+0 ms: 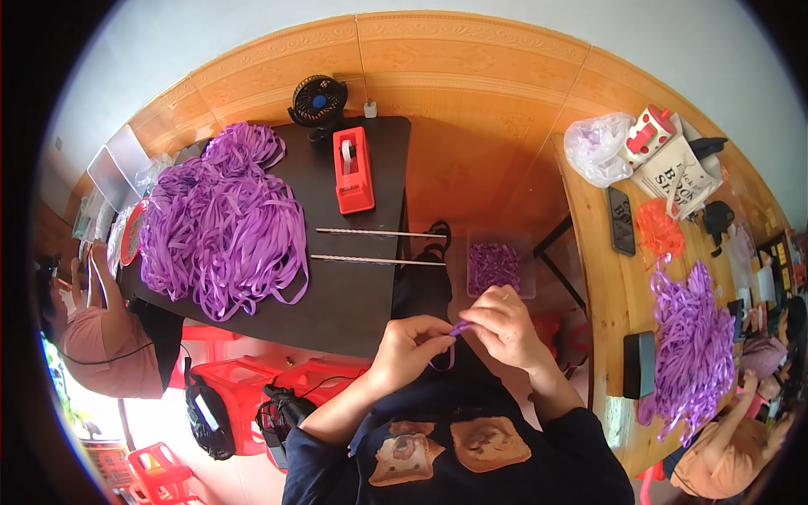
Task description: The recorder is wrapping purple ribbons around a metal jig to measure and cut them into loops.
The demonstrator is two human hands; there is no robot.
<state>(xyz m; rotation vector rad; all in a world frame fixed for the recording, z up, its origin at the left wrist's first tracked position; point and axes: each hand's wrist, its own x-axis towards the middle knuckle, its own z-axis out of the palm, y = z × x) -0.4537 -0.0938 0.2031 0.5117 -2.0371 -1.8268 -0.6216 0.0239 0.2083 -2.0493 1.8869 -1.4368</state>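
Note:
Between my fingertips is a narrow purple ribbon [459,328], held above my lap. My left hand [414,347] pinches one part of it, and a small loop hangs below those fingers. My right hand [507,326] grips the ribbon just beside, its fingers closed and partly hiding it. A big tangled heap of purple ribbons [223,223] covers the left side of the dark table [345,307]. Two thin metal rods [379,232] lie across that table's right edge, their ends sticking out. Beyond my right hand, a clear plastic bin [527,288] on the floor holds many small purple pieces.
A red tape dispenser [353,172] and black fan [318,103] stand on the dark table. The wooden table [610,332] at right bears more purple ribbons [692,345], a phone [621,220] and bags. People sit at far left [114,349] and lower right [724,454]. Red stools [227,404] are at left.

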